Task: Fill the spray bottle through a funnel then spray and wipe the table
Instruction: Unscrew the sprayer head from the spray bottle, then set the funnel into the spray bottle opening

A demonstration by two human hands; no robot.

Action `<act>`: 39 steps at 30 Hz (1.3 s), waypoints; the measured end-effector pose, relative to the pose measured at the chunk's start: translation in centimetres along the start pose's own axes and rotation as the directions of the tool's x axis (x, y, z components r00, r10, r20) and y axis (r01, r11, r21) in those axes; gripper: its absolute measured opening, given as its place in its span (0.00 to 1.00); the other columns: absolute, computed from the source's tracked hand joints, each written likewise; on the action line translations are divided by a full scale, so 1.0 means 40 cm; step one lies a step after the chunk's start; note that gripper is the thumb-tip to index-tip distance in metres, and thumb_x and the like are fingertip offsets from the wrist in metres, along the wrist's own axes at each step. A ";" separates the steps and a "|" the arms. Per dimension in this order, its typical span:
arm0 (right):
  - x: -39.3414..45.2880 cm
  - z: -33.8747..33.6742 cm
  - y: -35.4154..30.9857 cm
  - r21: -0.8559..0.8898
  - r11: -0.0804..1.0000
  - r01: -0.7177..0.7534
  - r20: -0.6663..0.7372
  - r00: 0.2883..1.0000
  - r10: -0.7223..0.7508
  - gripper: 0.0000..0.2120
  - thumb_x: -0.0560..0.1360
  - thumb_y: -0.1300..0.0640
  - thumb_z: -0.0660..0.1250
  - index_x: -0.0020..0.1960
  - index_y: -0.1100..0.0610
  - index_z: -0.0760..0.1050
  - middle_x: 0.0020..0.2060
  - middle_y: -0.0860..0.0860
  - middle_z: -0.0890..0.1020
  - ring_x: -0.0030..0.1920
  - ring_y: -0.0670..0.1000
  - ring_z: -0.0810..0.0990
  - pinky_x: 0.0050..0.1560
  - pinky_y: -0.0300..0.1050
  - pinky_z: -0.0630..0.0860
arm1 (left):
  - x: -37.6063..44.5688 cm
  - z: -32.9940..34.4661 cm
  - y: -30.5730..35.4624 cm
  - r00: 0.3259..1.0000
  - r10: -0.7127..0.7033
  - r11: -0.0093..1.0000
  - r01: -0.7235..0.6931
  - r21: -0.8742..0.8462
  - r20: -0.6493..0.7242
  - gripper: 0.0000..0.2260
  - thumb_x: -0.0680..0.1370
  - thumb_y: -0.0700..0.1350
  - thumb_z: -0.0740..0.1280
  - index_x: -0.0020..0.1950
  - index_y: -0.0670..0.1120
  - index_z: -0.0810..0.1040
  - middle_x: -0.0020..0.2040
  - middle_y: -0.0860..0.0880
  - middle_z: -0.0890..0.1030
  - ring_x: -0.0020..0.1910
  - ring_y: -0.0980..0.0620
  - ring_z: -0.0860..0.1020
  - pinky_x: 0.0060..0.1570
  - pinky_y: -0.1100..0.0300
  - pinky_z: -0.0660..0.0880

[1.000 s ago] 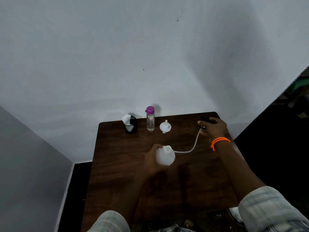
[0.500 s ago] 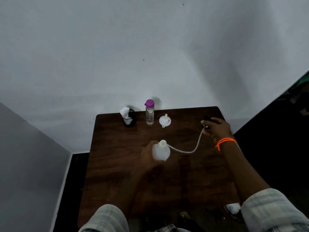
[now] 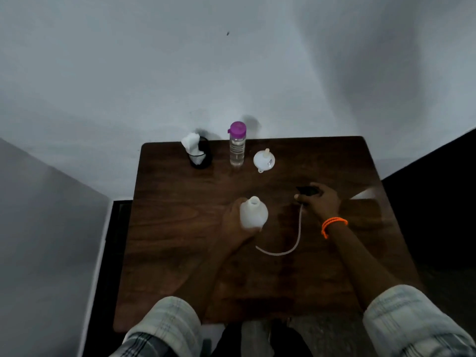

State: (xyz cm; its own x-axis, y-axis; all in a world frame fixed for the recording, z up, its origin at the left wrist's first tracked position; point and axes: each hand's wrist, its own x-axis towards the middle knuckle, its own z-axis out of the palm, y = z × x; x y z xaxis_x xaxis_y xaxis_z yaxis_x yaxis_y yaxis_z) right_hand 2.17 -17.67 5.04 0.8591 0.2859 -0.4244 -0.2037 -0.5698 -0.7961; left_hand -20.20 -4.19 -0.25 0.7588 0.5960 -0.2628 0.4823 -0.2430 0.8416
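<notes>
Spray bottle (image 3: 253, 213), uncapped and white, is gripped upright at table (image 3: 170, 228) centre by the left hand (image 3: 235, 222). At 3 o'clock the black spray head (image 3: 307, 191) is clasped in the right hand (image 3: 320, 202), its dip tube (image 3: 296, 243) curling nearer. Farther, at 12 o'clock, are a funnel (image 3: 263, 160), a purple-capped water bottle (image 3: 237, 145) and a mesh cup (image 3: 201, 157) with tissue (image 3: 192, 144).
</notes>
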 end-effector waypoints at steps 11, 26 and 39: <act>0.084 0.140 0.109 -0.464 0.879 0.112 0.104 0.992 -0.072 0.36 0.63 0.48 0.83 0.67 0.56 0.76 0.57 0.57 0.84 0.58 0.58 0.82 0.61 0.55 0.79 | 0.061 0.056 -0.076 0.988 0.132 0.982 -0.120 0.146 -0.080 0.41 0.65 0.63 0.79 0.72 0.50 0.69 0.69 0.51 0.74 0.67 0.53 0.73 0.70 0.51 0.70; 0.049 0.115 0.103 -0.613 0.762 0.209 0.151 0.978 -0.146 0.30 0.65 0.38 0.78 0.59 0.55 0.77 0.50 0.55 0.84 0.52 0.59 0.83 0.49 0.53 0.81 | 0.003 -0.028 -0.105 0.989 0.004 0.987 -0.027 -0.158 -0.145 0.32 0.77 0.54 0.71 0.79 0.56 0.63 0.78 0.57 0.66 0.75 0.57 0.67 0.73 0.51 0.68; 0.284 0.247 -0.031 -0.362 0.897 0.254 0.209 0.960 -0.187 0.15 0.74 0.57 0.73 0.60 0.56 0.82 0.55 0.55 0.85 0.58 0.54 0.82 0.57 0.40 0.72 | 0.389 -0.031 0.048 0.986 -0.041 0.993 0.058 -0.099 0.161 0.14 0.79 0.44 0.68 0.66 0.47 0.78 0.51 0.47 0.84 0.46 0.50 0.83 0.45 0.57 0.83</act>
State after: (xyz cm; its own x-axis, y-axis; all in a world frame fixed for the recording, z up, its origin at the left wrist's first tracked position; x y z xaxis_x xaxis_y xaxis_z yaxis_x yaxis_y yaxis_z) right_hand 7.53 -6.08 -3.05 0.7646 0.5420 -0.3486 0.2052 -0.7176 -0.6656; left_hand -8.02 5.55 -2.16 0.7987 0.4747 -0.3697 0.4797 -0.1315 0.8675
